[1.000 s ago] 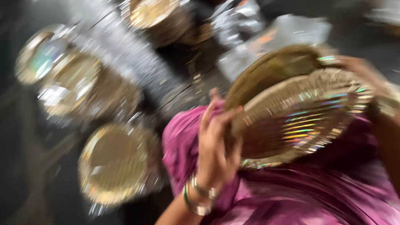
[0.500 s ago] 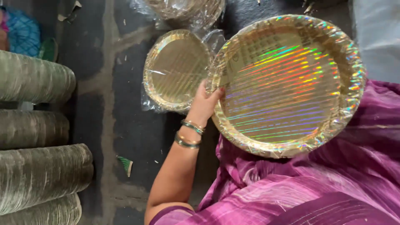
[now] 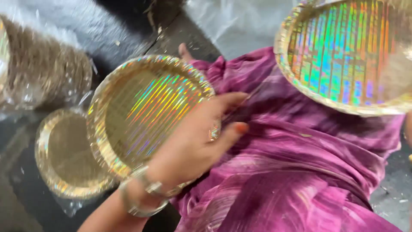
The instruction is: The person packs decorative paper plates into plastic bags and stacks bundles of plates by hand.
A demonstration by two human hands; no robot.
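While the person sits with a magenta garment (image 3: 300, 172) spread over the lap, the left hand (image 3: 195, 139) lies closest to the camera, its wrist ringed with silvery bangles (image 3: 143, 195) and a ring on one finger. The hand is curled around the near rim of a round golden plate (image 3: 146, 109) with a rainbow, holographic sheen — the thumb lies over the edge toward the lap, the fingers appear to pass behind the plate, and the grip is closed on it. The plate is tilted, its face turned up toward the camera, and it hangs just beside the left edge of the lap, above the dark floor (image 3: 25, 202).

Under and to the left of that plate, a second golden plate (image 3: 64, 154) lies flat on the floor, seemingly in clear plastic wrap. Farther left and up, a wrapped stack of plates (image 3: 47, 73) lies on its side in crinkled plastic.

At the upper right, a third holographic plate (image 3: 352, 56) — brighter, with green and blue bands — is held up over the far side of the lap, cut off by the frame edge. The right hand is out of sight, so how it holds this plate cannot be told. Beyond the lap, a pale sheet (image 3: 240, 25) covers the floor.
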